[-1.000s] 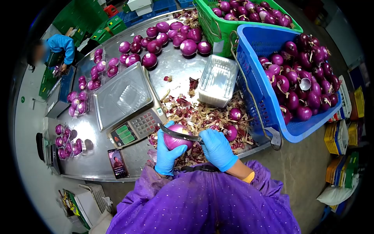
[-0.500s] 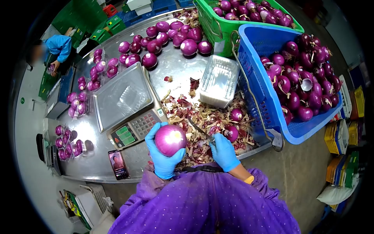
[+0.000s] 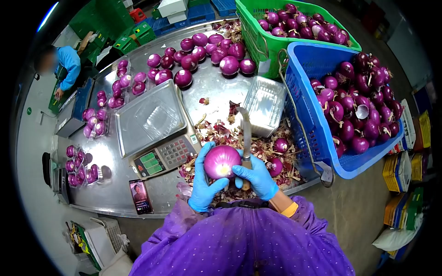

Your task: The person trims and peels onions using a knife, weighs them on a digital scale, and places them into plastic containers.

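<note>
A large, smooth red onion (image 3: pixel 222 162) rests in my left hand (image 3: pixel 203 186), whose blue-gloved fingers curl round its left side. My right hand (image 3: pixel 258 178), also gloved, grips the wooden handle of a curved knife (image 3: pixel 247 133). The blade points up and away from me, and my right thumb is against the onion's lower right side. Beneath both hands lies a heap of dry onion skins (image 3: pixel 207 138). Two onions, one of them this onion (image 3: pixel 275 166), sit among the skins to the right.
A weighing scale (image 3: pixel 152 122) stands left, with a phone (image 3: pixel 140 197) below it. Clear plastic trays (image 3: pixel 264 103) are stacked ahead. Onions fill a blue basket (image 3: pixel 301 110) and a green basket (image 3: pixel 251 34) at right. Packed onions (image 3: pixel 95 122) line the left; a person in blue (image 3: pixel 69 64) stands beyond.
My left hand has moved right with the onion and turned it, its pale end now facing me. My right hand has come beside it, and the knife blade has swung upright.
</note>
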Available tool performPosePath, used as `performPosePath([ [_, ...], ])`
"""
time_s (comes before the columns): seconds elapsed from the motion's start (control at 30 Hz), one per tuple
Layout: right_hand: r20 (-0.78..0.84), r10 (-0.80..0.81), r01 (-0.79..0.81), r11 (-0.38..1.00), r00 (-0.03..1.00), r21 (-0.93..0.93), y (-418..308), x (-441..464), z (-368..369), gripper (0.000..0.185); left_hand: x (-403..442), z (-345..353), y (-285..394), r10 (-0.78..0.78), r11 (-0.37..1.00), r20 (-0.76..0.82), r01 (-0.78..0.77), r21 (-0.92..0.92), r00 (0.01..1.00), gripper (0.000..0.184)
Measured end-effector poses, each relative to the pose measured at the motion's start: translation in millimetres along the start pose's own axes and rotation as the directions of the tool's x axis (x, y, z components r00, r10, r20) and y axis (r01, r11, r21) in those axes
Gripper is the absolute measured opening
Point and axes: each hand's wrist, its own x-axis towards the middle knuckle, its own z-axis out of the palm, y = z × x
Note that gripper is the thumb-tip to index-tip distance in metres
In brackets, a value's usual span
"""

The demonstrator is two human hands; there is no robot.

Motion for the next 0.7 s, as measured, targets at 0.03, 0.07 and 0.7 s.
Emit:
performPosePath([
  [0.03, -0.060, -0.085, 0.076, 0.989, 0.995, -0.129, -12.2, -5.3, 8.1, 0.063, 1.4, -2.5, 4.6, -0.083, 0.995, 0.031, 0.084, -0.049, 0.996, 0.100],
  [0.07, 0.004, -0.454, 0.420, 0.819, 0.891, -0.391, 5.4, 5.8, 4.0, 0.068, -0.6, -8.3, 15.1, -0.318, 0.928, 0.125, 0.336, -0.165, 0.940, 0.096],
  [0.7, 0.289, -0.527, 0.321, -0.031, 0.799, -0.946, 2.8, -3.0, -2.2, 0.017, 0.3, -18.1, -4.6, -0.079, 0.991, -0.036, 0.074, -0.110, 0.996, 0.107],
])
